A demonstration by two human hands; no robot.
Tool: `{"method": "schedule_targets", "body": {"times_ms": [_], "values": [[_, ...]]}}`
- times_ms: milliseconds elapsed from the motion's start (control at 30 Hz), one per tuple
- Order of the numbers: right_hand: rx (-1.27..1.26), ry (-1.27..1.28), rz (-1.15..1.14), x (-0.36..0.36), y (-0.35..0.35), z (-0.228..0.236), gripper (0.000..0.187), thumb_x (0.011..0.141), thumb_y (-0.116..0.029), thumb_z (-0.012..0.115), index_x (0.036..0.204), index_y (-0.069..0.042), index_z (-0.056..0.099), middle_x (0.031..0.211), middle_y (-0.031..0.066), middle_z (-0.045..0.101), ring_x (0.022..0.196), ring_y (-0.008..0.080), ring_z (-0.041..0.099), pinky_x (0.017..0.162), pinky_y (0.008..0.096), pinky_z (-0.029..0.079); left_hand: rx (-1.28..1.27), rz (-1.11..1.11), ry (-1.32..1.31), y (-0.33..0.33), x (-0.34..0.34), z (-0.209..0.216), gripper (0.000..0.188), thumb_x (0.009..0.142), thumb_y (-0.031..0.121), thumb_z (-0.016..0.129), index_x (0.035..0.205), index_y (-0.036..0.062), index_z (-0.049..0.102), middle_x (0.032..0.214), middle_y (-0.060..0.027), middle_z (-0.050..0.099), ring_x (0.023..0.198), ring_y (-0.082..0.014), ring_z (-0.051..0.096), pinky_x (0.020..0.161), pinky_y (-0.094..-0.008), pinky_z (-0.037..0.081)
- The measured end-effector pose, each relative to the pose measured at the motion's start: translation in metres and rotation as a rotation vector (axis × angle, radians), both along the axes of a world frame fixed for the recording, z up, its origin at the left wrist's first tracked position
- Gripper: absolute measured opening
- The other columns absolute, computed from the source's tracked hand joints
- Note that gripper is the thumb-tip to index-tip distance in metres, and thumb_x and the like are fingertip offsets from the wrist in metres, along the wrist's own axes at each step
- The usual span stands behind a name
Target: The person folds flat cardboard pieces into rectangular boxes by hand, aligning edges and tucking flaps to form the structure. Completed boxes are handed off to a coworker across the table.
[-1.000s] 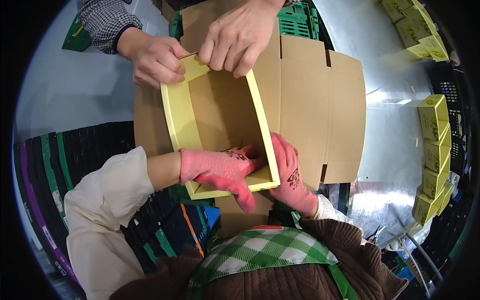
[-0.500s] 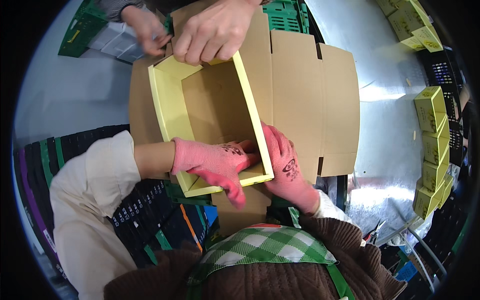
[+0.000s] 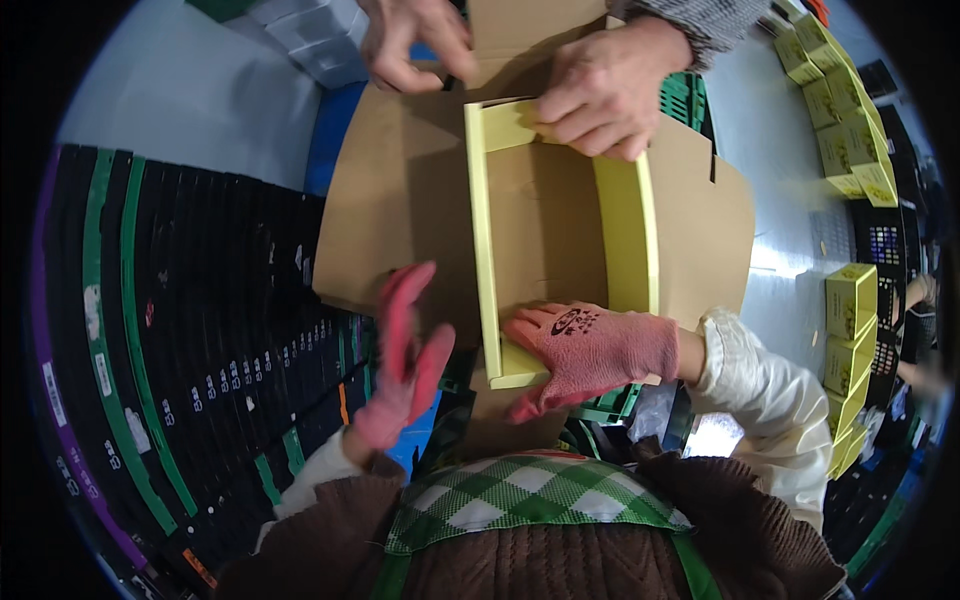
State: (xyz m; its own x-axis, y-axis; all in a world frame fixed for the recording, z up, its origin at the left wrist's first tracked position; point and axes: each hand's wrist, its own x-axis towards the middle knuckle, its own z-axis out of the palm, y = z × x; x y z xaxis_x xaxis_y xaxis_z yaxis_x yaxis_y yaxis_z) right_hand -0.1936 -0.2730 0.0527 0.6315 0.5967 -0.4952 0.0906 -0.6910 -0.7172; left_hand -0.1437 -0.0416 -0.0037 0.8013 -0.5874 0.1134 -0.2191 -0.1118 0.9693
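Observation:
An open-topped box (image 3: 632, 235) with yellow walls and a brown inside rests on flat brown cardboard (image 3: 400, 200). My right hand (image 3: 610, 350), in a pink glove, straddles its near wall: the fingers reach inside, and the thumb hangs outside. Left of the near corner is my left hand (image 3: 400, 360), also gloved in pink and blurred by motion. It holds nothing, its thumb and fingers apart. A co-worker's bare hand (image 3: 605, 95) grips the far wall of the box. Their other bare hand (image 3: 415, 45) hovers by the far cardboard edge.
Long stacked black trays (image 3: 220, 300) with green and purple strips fill the left side. Small yellow boxes (image 3: 850, 310) line the right edge of a metal table (image 3: 775, 250). Green crate parts (image 3: 683, 98) show beneath the cardboard. White cartons (image 3: 315, 35) stand at the far left.
My left hand has come out of the box and moved left. My right hand has shifted from the outer right wall to the near wall. The box appears turned and farther right.

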Motion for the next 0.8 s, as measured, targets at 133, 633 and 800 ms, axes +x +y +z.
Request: {"method": "schedule_targets", "body": {"times_ms": [133,633,800], "values": [[-0.02,0.202,0.05,0.013,0.01,-0.005,0.068,0.072,-0.043,0.069,0.119,0.003,0.052,0.125,0.0212,0.051,0.12,0.0353,0.047,0.102,0.0412,0.04,-0.091,-0.176,0.242,-0.025,-0.018,-0.026,0.066,0.099,0.038,0.039,0.148,0.0003,0.016,0.15,-0.0215,0.02,0.139,-0.0364,0.023,0.113,-0.0418,0.018],[0.034,0.512,0.204,0.043,0.003,-0.032,0.099,0.057,-0.033,0.068,0.14,0.007,0.03,0.147,0.0214,0.027,0.138,0.037,0.025,0.11,0.0437,0.029,-0.142,-0.171,0.398,-0.055,-0.028,-0.046,0.064,0.097,0.046,0.036,0.144,0.0027,0.024,0.14,-0.0166,0.031,0.129,-0.0298,0.035,0.106,-0.0392,0.029],[-0.037,0.357,0.187,0.037,0.001,-0.024,0.082,0.059,-0.03,0.067,0.129,0.006,0.045,0.133,0.0222,0.044,0.125,0.0342,0.044,0.101,0.0401,0.039,-0.171,-0.183,0.434,-0.061,-0.023,-0.053,0.061,0.097,0.044,0.038,0.142,0.0039,0.028,0.136,-0.0142,0.037,0.125,-0.0264,0.041,0.103,-0.0374,0.035]]}}
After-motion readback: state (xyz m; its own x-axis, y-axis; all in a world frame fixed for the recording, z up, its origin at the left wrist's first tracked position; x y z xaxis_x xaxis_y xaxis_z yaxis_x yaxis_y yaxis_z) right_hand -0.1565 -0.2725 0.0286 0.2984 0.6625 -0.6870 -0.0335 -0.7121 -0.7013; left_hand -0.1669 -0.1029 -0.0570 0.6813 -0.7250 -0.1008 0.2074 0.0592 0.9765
